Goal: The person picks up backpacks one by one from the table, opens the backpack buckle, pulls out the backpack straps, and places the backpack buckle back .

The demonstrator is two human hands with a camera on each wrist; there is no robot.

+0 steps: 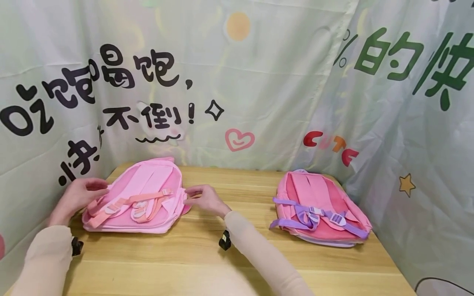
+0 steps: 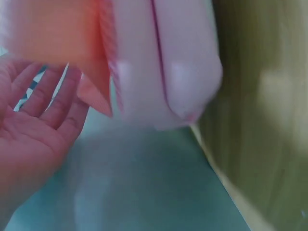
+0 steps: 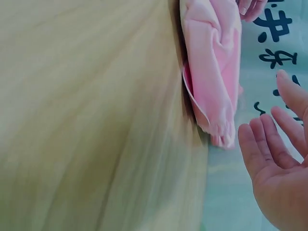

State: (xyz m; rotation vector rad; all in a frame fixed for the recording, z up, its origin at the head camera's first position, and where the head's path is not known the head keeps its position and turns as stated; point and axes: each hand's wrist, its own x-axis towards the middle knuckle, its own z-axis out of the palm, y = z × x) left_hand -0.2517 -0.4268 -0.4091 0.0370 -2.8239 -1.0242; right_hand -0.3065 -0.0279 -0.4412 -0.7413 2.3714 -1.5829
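A light pink backpack (image 1: 137, 179) lies on the table at the left with its back panel up. Orange straps (image 1: 148, 196) with buckles cross over it. At its left edge is my left hand (image 1: 79, 196); the left wrist view shows its fingers extended beside an orange strap (image 2: 57, 33), and contact is unclear. My right hand (image 1: 207, 199) is by the backpack's right edge. In the right wrist view its fingers are loosely spread, apart from the pink side (image 3: 211, 72).
A second pink backpack (image 1: 309, 189) with purple straps (image 1: 322, 216) lies at the right of the wooden table (image 1: 237, 238). Printed cloth curtains (image 1: 266, 94) stand behind the table and along its sides. A small black device (image 1: 224, 240) sits at the right wrist.
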